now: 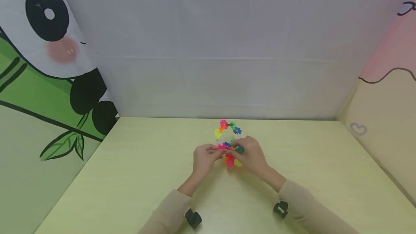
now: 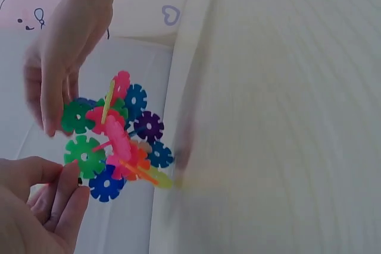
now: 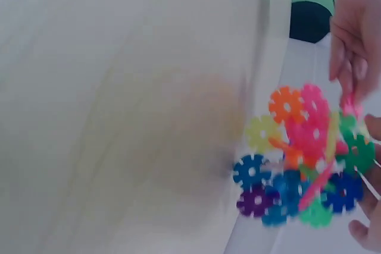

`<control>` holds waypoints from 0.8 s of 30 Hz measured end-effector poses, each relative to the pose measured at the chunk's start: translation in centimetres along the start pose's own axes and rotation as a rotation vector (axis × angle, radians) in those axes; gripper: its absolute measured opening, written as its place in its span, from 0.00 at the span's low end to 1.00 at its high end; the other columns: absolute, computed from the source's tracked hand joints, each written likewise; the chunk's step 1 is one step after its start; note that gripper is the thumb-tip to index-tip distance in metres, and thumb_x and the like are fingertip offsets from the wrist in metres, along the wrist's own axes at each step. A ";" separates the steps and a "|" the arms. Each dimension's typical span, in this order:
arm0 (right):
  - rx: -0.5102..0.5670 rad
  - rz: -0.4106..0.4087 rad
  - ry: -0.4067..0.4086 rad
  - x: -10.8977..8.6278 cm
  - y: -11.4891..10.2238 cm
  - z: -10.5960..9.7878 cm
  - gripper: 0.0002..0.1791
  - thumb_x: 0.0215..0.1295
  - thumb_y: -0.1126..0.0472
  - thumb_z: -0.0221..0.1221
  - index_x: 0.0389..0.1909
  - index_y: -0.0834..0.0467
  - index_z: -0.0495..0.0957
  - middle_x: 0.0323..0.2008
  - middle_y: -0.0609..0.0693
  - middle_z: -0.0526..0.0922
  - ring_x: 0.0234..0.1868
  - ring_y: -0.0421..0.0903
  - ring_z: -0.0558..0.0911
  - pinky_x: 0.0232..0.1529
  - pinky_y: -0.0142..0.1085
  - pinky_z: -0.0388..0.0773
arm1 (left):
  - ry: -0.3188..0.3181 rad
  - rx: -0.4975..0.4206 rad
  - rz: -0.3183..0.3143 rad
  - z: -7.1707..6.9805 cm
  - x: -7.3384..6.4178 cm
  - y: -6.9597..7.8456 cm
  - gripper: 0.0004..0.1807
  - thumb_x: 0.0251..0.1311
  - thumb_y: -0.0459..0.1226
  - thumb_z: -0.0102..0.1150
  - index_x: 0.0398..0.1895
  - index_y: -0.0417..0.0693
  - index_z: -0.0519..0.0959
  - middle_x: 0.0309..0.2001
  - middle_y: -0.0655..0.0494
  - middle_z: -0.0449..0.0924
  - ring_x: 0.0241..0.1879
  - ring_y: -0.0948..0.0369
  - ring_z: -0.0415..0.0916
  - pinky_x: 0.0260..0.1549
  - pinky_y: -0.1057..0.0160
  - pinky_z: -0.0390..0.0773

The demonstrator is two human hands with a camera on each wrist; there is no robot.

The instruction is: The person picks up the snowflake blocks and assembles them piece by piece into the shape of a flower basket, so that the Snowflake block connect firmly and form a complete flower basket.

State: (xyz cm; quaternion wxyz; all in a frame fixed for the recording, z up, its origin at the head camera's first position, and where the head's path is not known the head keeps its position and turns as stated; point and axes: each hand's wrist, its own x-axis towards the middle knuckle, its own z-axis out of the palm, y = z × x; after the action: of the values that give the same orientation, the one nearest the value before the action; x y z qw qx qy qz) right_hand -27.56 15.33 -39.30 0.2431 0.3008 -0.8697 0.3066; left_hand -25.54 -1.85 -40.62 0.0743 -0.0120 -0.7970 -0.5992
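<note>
Notched plastic snowflake discs in pink, orange, yellow, green, blue and purple are slotted together into one three-dimensional snowflake-disc model [image 1: 230, 160]. A loop of discs [image 1: 223, 124] rises from its far side. My left hand [image 1: 204, 159] pinches the model from the left, fingertips at a pink disc [image 3: 351, 106]. From the right, my right hand [image 1: 251, 155] grips it beside a dark green disc [image 2: 77, 117]. In the left wrist view, a light green disc [image 2: 84, 156] shows by the left fingertips. The right fingers partly hide the model's middle in the head view.
A pale wooden table [image 1: 130, 176] lies under both hands. White cloth [image 1: 208, 46] stands behind it, with printed panels at the left [image 1: 19, 147] and right [image 1: 386, 118]. Dark wrist cameras [image 1: 193, 219] sit on the beige sleeves [image 1: 308, 205].
</note>
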 end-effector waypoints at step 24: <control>0.575 0.474 -0.408 -1.2 5.1 -2.4 0.16 0.66 0.63 0.51 0.48 0.70 0.74 0.45 0.62 0.78 0.47 0.55 0.77 0.48 0.44 0.75 | -0.228 0.123 0.016 -4.7 2.5 -3.7 0.09 0.54 0.37 0.61 0.36 0.41 0.82 0.32 0.50 0.83 0.31 0.60 0.81 0.35 0.61 0.79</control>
State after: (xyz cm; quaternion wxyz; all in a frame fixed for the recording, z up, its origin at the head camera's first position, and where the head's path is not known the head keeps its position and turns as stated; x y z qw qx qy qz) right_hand -29.54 20.62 -40.36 -0.1049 0.2028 -0.8242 0.5183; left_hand -27.93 -7.53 -42.60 -0.0113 -0.0819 -0.8354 -0.5435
